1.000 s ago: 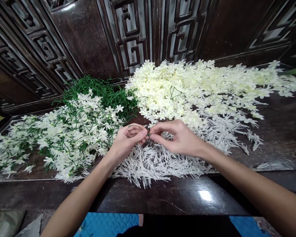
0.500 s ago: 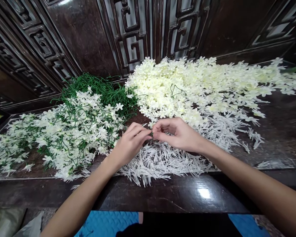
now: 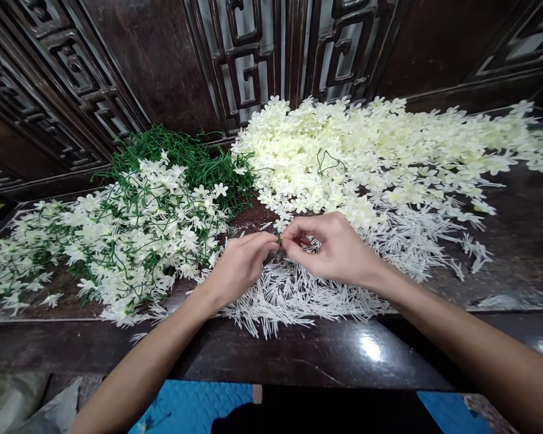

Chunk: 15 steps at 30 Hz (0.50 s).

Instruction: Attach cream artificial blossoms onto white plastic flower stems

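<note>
The left hand [image 3: 239, 265] and the right hand [image 3: 337, 247] meet fingertip to fingertip above the dark tabletop [image 3: 298, 355], both curled nearly closed. Between the pinched fingers sits a small green stem piece [image 3: 279, 242], apparently held by both, though it is too tiny to make out clearly. Beneath them lies a scatter of white stamen pieces [image 3: 294, 295]. Loose cream petals [image 3: 366, 157] are heaped beyond the right hand; assembled flower sprigs [image 3: 131, 235] and bare green stems [image 3: 185, 160] lie left.
</note>
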Available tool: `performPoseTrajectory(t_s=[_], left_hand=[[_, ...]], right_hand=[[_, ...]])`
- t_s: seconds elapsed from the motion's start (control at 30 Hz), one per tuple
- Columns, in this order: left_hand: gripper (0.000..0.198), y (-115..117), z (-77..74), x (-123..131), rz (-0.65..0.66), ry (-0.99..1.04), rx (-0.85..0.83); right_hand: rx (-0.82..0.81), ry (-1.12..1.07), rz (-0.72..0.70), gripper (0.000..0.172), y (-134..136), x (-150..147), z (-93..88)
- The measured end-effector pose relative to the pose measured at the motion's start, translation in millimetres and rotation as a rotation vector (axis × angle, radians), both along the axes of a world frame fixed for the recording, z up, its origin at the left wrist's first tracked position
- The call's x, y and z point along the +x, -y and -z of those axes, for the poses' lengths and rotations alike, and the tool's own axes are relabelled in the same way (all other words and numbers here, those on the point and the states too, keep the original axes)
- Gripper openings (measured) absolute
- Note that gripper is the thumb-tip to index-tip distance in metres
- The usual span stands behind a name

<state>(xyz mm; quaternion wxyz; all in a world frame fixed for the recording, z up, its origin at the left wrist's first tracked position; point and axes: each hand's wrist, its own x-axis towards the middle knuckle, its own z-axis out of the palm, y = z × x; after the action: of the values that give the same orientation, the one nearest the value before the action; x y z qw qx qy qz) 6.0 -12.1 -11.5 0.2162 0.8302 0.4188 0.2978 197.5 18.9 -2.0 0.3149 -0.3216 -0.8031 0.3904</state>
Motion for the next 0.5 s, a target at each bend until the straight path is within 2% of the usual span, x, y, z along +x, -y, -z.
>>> performPoseTrajectory(t_s=[0.13,0.27,0.4,0.5], left_hand=[[0.02,1.4,-6.3,3.9,-0.047,0.151,-0.208],[0.021,-1.1,-10.7,4.7,-0.023,0.218,-0.266],[0.019,-4.0,-14.4,3.7,0.01,0.247,-0.257],[0.02,-1.5,-16.2,2.6,0.045,0.267,-0.253]], right_hand=[[0.375,0.037,0.105,0.015,5.9,-5.0,1.6],[0.612,0.038,0.204,0.015,13.2,-10.9,0.1],[0.708,0.024,0.254,0.015,19.5,-16.1,0.4],[0.639,0.047,0.267,0.016,14.7,-9.1,-2.2]])
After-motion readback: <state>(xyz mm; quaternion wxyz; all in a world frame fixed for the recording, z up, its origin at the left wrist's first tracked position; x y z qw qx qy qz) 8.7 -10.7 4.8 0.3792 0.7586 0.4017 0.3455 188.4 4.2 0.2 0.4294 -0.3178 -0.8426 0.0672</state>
